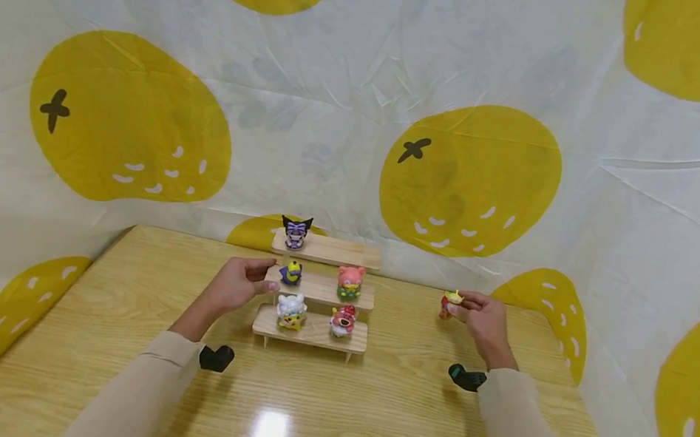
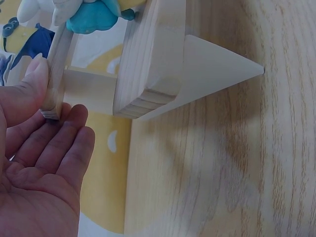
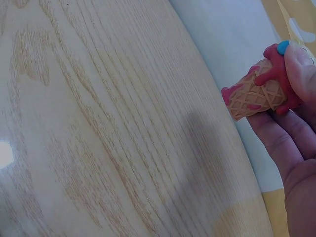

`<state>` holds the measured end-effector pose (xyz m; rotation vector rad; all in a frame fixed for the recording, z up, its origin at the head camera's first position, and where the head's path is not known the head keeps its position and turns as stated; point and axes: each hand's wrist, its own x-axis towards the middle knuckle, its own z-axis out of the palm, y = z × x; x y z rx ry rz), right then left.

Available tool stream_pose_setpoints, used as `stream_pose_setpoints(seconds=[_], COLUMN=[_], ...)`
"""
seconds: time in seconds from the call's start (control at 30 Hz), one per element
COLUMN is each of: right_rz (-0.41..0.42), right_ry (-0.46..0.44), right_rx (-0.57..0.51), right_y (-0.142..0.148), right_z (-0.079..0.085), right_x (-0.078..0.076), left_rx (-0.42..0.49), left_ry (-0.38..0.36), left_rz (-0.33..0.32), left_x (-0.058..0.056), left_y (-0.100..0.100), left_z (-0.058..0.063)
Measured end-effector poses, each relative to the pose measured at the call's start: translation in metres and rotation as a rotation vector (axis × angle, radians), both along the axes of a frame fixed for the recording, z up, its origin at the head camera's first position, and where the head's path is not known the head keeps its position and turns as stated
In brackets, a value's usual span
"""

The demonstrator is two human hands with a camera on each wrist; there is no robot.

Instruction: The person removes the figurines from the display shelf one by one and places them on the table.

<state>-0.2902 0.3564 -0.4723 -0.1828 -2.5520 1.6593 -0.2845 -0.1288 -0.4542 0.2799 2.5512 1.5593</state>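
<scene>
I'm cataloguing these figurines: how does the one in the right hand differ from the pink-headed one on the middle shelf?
The held figurine has a waffle-patterned lower part with red drips; the pink-headed figurine is green below. The held figurine is gripped by the right hand, away from the shelves, while the pink-headed figurine sits upright on the middle shelf. Both are colourful figurines.

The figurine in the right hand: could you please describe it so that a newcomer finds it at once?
On the wooden table, look right of the three-tier shelf to the person's right hand. It pinches the figurine, the only one off the shelf, with a waffle-patterned base under red drips.
</scene>
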Motion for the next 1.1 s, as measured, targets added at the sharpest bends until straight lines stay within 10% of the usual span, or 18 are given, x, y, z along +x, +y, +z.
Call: stream_pose_setpoints(seconds=[1.1], right_rz=[-0.001], right_ry=[-0.028], right_rx=[-0.068], right_y=[0.004], right_z=[-0.011], right_x=[-0.004], left_rx=[0.009], left_ry=[0.005], left_rz=[-0.009], left_x=[-0.001], left_y=[-0.001], left_z=[-0.001])
